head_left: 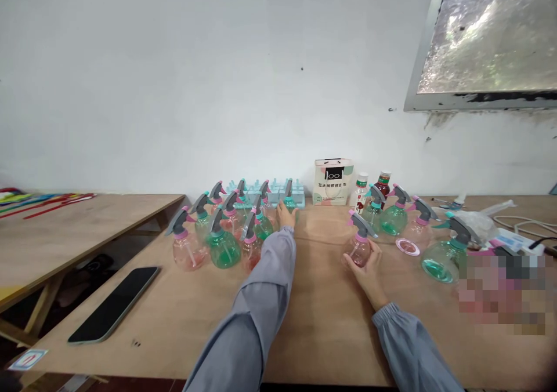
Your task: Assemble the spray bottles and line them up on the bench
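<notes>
My left hand (286, 215) reaches to the back of the table, its fingers wrapped round a green spray bottle (289, 202) with a grey and teal head. It stands at the right end of a group of pink and green spray bottles (224, 250). On the right, my right hand (369, 267) holds a pink spray bottle (357, 251) by its round body; its grey and pink head tilts to the right. Further right are several more spray bottles, among them a green one (439, 262) and a pink one (416, 232).
A black phone (115, 305) lies at the left. Along the wall stand a light blue rack (297, 196), a paper bag (333, 183) and two drink bottles (359, 193). Cables and plastic (476, 225) lie at the right. Another table (65, 229) is at the far left.
</notes>
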### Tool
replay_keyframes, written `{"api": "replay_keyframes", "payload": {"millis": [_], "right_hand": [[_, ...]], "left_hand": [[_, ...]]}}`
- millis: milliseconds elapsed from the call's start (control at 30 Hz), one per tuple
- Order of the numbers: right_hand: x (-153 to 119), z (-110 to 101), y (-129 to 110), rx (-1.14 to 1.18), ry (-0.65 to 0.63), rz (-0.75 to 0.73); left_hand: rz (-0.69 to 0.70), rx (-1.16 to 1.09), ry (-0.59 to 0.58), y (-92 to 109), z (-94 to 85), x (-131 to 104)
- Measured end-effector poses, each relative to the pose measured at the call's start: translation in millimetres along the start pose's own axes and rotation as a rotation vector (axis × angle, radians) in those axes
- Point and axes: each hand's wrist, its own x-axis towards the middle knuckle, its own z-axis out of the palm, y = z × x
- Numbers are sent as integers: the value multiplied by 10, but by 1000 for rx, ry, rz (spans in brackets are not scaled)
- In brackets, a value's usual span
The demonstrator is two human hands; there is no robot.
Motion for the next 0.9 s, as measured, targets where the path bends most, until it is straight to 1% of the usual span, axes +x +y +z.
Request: {"api": "replay_keyframes", "payload": {"millis": [67,100,167,200,267,300,367,433,467,533,600,633,667,700,767,800,867,900], "right_hand": [[-22,8,-10,81,-66,20],[-37,14,-17,119,-102,40],[-81,41,-33,167,-149,83],[-110,65,-43,172,-157,98],[-185,134,-64,164,-155,103],[-229,177,-76,158,-154,90],[-325,263,-108,145,-147,28],[-424,324,-162,123,-149,-58],[-468,336,-196,112,-173,-103],[-530,325,-269,124,-276,-177],[-527,283,-315,174,-364,-197],[-490,261,-316,194,-360,-174],[-426,246,-295,199,-318,-127],[-335,238,-251,188,-247,-69],[-90,248,-94,123,-61,59],[51,263,12,88,41,101],[324,299,247,15,219,211],[439,316,362,1,293,282]], "left_hand": [[35,-53,65,72,-21,-111],[76,-105,98,125,-28,-212],[227,-292,123,258,-40,-501],[327,-387,71,333,-50,-677],[506,-499,-164,480,-85,-1044],[536,-506,-265,543,-111,-1213],[498,-472,-388,630,-177,-1470],[409,-429,-403,655,-248,-1590],[365,-422,-383,644,-283,-1604],[295,-449,-329,588,-353,-1570],[244,-523,-314,507,-431,-1505],[224,-569,-318,466,-476,-1471],[211,-615,-320,426,-526,-1439],[207,-660,-316,390,-579,-1407],[217,-738,-303,327,-692,-1338],[214,-770,-300,301,-749,-1301],[153,-823,-321,256,-858,-1226],[90,-849,-336,236,-908,-1193]]}}
